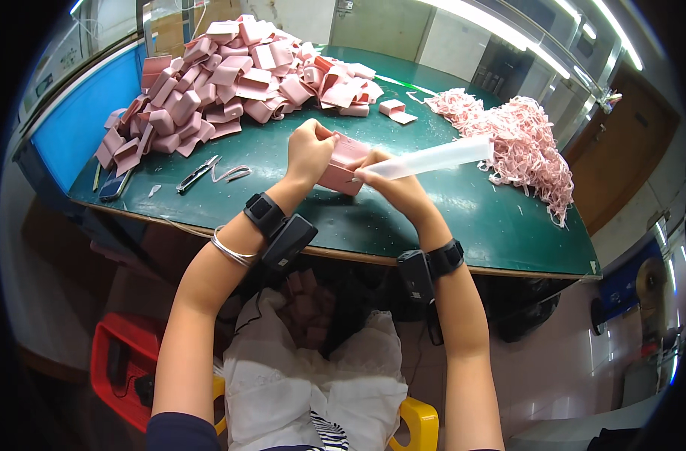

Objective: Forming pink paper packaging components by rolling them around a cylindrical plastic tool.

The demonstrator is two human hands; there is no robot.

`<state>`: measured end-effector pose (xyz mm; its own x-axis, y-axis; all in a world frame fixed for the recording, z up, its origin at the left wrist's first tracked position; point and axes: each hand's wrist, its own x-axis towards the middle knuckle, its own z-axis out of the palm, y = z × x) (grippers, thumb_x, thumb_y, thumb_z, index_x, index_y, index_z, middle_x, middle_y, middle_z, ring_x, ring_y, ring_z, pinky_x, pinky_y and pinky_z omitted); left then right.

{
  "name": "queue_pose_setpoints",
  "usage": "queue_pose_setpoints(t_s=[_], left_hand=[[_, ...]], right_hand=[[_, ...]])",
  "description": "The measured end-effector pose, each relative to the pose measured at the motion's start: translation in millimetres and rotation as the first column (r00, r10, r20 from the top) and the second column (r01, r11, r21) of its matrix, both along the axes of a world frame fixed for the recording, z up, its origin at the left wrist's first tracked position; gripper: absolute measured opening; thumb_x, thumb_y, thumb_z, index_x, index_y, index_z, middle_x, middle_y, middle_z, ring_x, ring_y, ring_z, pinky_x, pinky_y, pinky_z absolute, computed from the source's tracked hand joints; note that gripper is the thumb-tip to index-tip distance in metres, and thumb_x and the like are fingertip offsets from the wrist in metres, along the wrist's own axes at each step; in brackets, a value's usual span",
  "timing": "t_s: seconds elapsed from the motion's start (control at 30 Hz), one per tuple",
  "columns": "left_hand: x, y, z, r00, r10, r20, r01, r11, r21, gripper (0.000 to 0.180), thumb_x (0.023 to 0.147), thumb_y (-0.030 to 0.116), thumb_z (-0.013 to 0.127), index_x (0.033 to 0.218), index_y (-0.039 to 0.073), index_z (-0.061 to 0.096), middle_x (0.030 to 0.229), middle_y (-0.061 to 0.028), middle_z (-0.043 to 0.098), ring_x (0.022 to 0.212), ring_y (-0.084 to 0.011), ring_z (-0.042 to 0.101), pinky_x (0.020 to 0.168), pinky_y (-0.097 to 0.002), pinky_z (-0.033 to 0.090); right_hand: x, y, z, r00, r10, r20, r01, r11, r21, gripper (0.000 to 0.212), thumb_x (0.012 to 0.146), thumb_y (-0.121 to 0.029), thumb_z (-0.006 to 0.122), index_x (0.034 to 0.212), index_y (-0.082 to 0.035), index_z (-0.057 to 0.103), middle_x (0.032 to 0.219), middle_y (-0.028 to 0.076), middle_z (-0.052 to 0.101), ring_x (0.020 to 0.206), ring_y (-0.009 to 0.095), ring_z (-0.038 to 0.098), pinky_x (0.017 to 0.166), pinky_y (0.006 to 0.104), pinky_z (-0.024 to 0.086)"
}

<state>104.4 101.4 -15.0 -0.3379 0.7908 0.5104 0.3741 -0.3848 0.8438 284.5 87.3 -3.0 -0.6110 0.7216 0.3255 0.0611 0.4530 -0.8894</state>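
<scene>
A dark green surface (493, 233) spreads across the middle of the view. The largest thing on it is a mound of pink flap cases (230, 79) at the far left, stacked loosely at many angles. To the right, a heap of thin pink trimmings (519, 139) lies tangled, reaching to the surface's right edge. Below the surface at the left stands a red plastic basket (102, 353).

Both hands are above the surface's middle, near each other. The left hand (309, 154) is clamped on one end of a tilted pink case (339, 180). The right hand (392, 183) grips a long, translucent white implement (452, 156) at the case's other end; whether its fingers also press the case is unclear.

Beyond them, a single open-flapped case (398, 113) sits apart from the mound. Smaller still, metal snips (198, 174) lie near the left front edge, just beside a curled pink strip (231, 174).
</scene>
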Motion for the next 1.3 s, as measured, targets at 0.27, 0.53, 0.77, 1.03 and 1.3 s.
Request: queue_pose_setpoints(t_s=[0.27,0.53,0.77,1.03,1.3], left_hand=[[2,-1,1,0.997,-0.06,0.043,0.062,0.997,-0.045,0.015,0.077,0.008,0.064,0.074,-0.003,0.054,0.071,-0.0103,0.059,0.063,-0.0124,0.053,0.057,-0.0273,0.044],[2,1,0,0.991,-0.104,0.09,0.11,0.992,-0.06,0.014,0.077,0.008,0.063,0.08,-0.002,0.054,0.076,-0.0098,0.058,0.066,-0.012,0.053,0.056,-0.0255,0.043],[15,-8,6,0.898,-0.387,0.211,0.41,0.909,-0.072,0.023,0.079,0.013,0.064,0.092,-0.002,0.053,0.086,-0.0105,0.059,0.075,-0.0137,0.058,0.065,-0.0254,0.05],[10,-10,7,0.668,-0.559,0.491,0.694,0.706,-0.141,0.028,0.086,0.022,0.056,0.101,-0.001,0.052,0.092,-0.0116,0.059,0.086,-0.0179,0.06,0.072,-0.0301,0.053],[0,-3,6,0.72,-0.409,0.56,0.55,0.829,-0.101,0.024,0.088,0.022,0.052,0.102,0.003,0.053,0.094,-0.0084,0.06,0.087,-0.0179,0.06,0.072,-0.0323,0.052]], right_hand=[[-6,-13,8,0.998,-0.001,-0.057,0.003,1.0,0.026,0.021,0.083,-0.023,0.061,0.082,-0.004,0.053,0.079,-0.002,0.053,0.075,0.004,0.047,0.067,0.0198,0.04],[-6,-8,3,0.995,-0.097,-0.004,0.097,0.991,0.091,0.016,0.082,-0.017,0.06,0.083,-0.003,0.051,0.079,0.001,0.054,0.074,0.005,0.047,0.065,0.0199,0.04],[-1,4,1,0.94,-0.342,0.019,0.331,0.922,0.203,0.016,0.083,-0.014,0.058,0.086,-0.002,0.048,0.08,0.004,0.056,0.075,0.006,0.049,0.063,0.0215,0.042],[1,0,4,0.928,-0.348,-0.135,0.364,0.923,0.125,0.019,0.083,-0.018,0.058,0.087,-0.003,0.048,0.082,0.006,0.055,0.079,0.009,0.05,0.071,0.0237,0.042],[1,1,8,0.857,-0.081,-0.508,-0.003,0.987,-0.162,0.019,0.084,-0.022,0.058,0.085,-0.007,0.047,0.104,0.015,0.058,0.099,0.013,0.051,0.092,0.0278,0.035]])
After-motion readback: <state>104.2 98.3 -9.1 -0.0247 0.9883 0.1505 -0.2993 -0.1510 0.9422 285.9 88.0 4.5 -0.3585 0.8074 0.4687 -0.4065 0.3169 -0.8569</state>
